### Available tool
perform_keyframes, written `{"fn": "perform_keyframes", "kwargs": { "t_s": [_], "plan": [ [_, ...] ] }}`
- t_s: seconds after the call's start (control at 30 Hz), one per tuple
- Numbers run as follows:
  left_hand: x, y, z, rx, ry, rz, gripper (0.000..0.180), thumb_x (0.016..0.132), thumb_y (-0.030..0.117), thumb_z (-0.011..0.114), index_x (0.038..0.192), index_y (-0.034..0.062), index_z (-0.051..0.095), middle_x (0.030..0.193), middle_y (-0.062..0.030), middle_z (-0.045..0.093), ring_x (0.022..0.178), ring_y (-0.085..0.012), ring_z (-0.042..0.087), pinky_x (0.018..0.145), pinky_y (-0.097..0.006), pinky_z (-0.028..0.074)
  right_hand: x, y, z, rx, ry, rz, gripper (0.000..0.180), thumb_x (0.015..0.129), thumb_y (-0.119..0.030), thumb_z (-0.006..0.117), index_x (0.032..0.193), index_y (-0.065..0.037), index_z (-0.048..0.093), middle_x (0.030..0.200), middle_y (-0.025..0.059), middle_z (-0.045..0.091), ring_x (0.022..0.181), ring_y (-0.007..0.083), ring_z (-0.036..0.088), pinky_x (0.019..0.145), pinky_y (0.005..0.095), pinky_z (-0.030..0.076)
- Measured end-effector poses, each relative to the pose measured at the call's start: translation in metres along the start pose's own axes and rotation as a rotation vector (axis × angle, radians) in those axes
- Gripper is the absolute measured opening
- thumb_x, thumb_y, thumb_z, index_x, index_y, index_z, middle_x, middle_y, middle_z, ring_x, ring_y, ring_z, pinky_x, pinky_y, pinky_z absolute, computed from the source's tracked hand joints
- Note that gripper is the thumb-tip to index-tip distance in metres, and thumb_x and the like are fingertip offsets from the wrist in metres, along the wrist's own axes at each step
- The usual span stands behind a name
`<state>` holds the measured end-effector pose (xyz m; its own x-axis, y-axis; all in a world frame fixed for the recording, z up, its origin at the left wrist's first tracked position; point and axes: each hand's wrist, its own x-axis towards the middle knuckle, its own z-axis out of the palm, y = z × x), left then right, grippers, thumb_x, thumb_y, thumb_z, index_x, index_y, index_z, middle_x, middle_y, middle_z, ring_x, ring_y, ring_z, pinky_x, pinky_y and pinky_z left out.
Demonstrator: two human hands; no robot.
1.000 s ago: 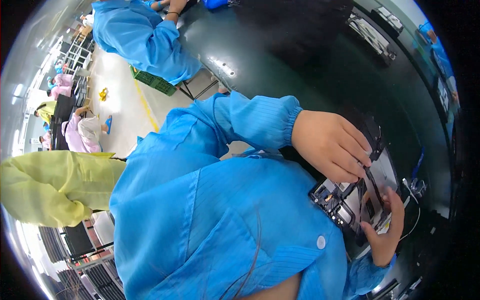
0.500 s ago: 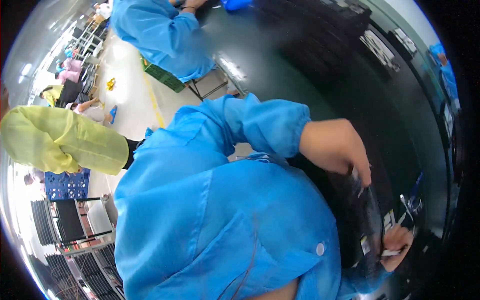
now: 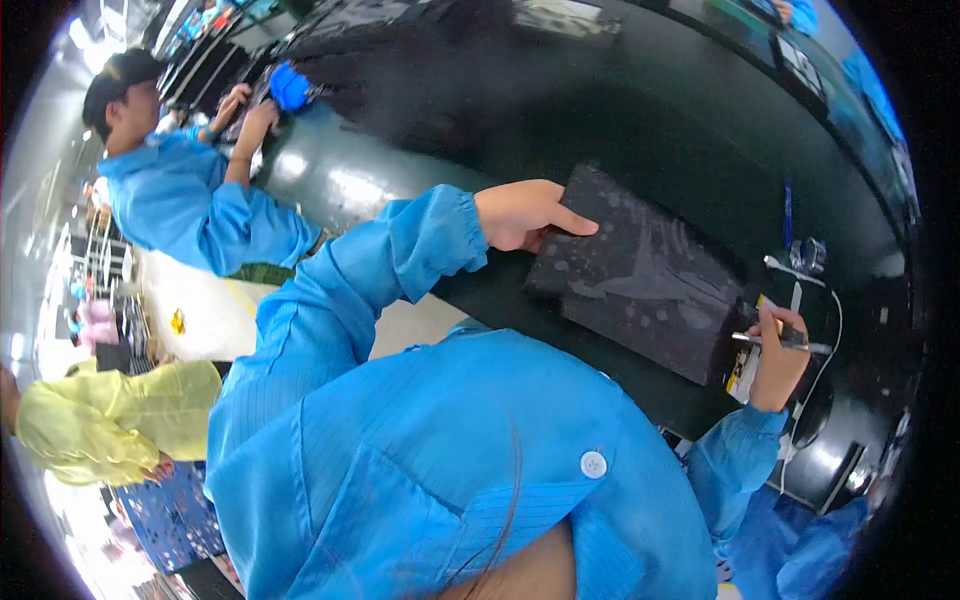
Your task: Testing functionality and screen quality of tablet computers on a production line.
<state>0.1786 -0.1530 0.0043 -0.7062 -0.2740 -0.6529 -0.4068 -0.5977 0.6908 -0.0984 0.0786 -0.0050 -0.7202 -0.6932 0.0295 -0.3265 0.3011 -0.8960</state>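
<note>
My left hand is closed on the upper left corner of a flat dark rectangular panel, thumb across its face. Pale smudges and spots mark the panel's surface. At the panel's right end, my right hand is closed around a slim silver pen-like tool; its exact kind cannot be made out. A white cable with a plug on its end lies just beyond that hand. Under the panel's right end, a small yellow and white piece is partly hidden.
A dark green worktable spreads ahead, with a blue pen-like item and a roll of clear tape at right. A co-worker in blue sits at far left, near a blue object. Another person in yellow is at left.
The panel, seen nearly edge-on before, now shows its broad face. My left hand has moved left and up in the picture, my right hand up; the whole view has swung round.
</note>
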Motion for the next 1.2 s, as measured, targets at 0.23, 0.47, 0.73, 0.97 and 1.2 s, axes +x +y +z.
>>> {"fn": "perform_keyframes", "kwargs": {
  "t_s": [0.23,0.47,0.73,0.97,1.2],
  "plan": [
    [-0.015,0.042,0.009,0.930,0.153,-0.133,0.037,0.080,0.038,0.058,0.091,0.0030,0.059,0.081,-0.0110,0.063,0.077,-0.0226,0.062,0.067,-0.035,0.051,-0.007,0.003,-0.033,0.189,0.041,0.151,0.020,0.082,-0.014,0.059,0.097,0.000,0.055,0.081,0.0066,0.058,0.068,0.0117,0.058,0.057,0.0223,0.047],
    [0.005,0.023,0.097,1.619,-0.006,1.145,0.029,0.079,0.034,0.054,0.082,0.0048,0.054,0.082,-0.0137,0.054,0.076,-0.0311,0.056,0.063,-0.040,0.047,-0.030,0.018,-0.077,0.062,0.060,0.296,0.021,0.083,-0.016,0.058,0.098,-0.001,0.056,0.081,0.0055,0.056,0.065,0.0109,0.056,0.056,0.0200,0.046],
    [0.068,-0.039,0.177,1.596,-0.180,1.413,0.021,0.068,0.027,0.062,0.074,0.0069,0.058,0.082,-0.0077,0.051,0.080,-0.0232,0.051,0.053,-0.032,0.048,-0.020,0.026,-0.085,0.025,-0.199,0.306,0.024,0.085,-0.017,0.056,0.100,0.002,0.056,0.077,0.0055,0.057,0.065,0.0109,0.056,0.061,0.0222,0.047],
    [0.053,-0.023,0.161,1.697,-0.161,1.246,0.026,0.073,0.032,0.060,0.077,0.0068,0.057,0.085,-0.0081,0.052,0.081,-0.0230,0.051,0.056,-0.033,0.049,-0.018,0.030,-0.085,0.249,-0.397,0.311,0.030,0.086,-0.011,0.051,0.114,0.002,0.049,0.098,0.0112,0.058,0.085,0.0155,0.059,0.076,0.0247,0.047],
    [0.078,-0.020,0.195,1.475,0.079,1.534,0.023,0.072,0.031,0.060,0.077,0.0084,0.055,0.076,-0.0054,0.051,0.077,-0.0226,0.051,0.060,-0.034,0.046,0.001,0.032,-0.078,0.105,-0.299,0.296,0.023,0.082,-0.007,0.054,0.103,0.000,0.050,0.089,0.0085,0.058,0.076,0.0145,0.060,0.066,0.0236,0.049]
  ]
}}
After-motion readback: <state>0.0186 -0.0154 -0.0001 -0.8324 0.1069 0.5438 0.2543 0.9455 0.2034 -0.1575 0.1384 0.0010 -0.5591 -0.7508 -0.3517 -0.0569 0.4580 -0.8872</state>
